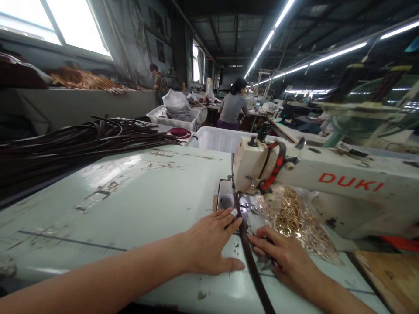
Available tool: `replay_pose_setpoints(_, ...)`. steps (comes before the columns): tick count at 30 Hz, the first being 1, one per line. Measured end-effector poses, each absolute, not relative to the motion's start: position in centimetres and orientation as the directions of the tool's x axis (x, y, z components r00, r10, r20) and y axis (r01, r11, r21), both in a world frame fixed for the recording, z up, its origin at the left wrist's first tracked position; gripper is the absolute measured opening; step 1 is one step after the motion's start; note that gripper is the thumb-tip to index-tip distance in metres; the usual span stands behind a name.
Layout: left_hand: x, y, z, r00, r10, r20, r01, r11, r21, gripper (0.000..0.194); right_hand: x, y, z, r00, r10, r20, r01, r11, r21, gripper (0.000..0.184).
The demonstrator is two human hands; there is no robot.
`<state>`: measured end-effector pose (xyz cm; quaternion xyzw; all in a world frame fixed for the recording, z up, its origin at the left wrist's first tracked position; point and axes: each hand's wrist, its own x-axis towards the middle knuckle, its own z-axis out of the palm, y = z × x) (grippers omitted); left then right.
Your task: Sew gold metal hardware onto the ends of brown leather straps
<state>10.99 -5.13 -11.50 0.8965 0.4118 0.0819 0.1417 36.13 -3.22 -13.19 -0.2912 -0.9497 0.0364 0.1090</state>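
Observation:
A dark brown leather strap [250, 257] runs from the table's front edge up under the head of a white sewing machine [250, 163]. My left hand [212, 240] lies flat on the table left of the strap, fingers stretched out. Its fingertips touch the strap close to the needle area; one finger has a white wrap. On the strap's other side is my right hand [288, 259], fingers curled. A small greyish metal piece shows beneath them, too hidden to name. Behind that hand sits a clear plastic bag [291, 213] of gold-coloured metal fittings.
Many dark straps [81, 139] lie heaped along the table's left side. A white plastic bin [216, 138] stands beyond the far edge. A wooden board [393, 274] is at right. Two people work farther back.

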Motion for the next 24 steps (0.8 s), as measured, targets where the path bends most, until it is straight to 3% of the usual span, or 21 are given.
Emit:
replay_pose_setpoints(10, 10.77, -5.17, -11.69, 0.642, 0.764, 0.067, 0.71, -0.625, 0.324, 0.084, 36.35, -3.09, -13.77, -0.799, 0.576, 0.175, 0.561, 0.818, -0.13, 0.064)
replay_pose_setpoints(24, 10.65, -4.79, -11.25, 0.638, 0.77, 0.032, 0.722, -0.611, 0.325, 0.076, 35.98, -3.18, -13.11, -0.795, 0.592, 0.134, 0.572, 0.804, -0.163, 0.041)
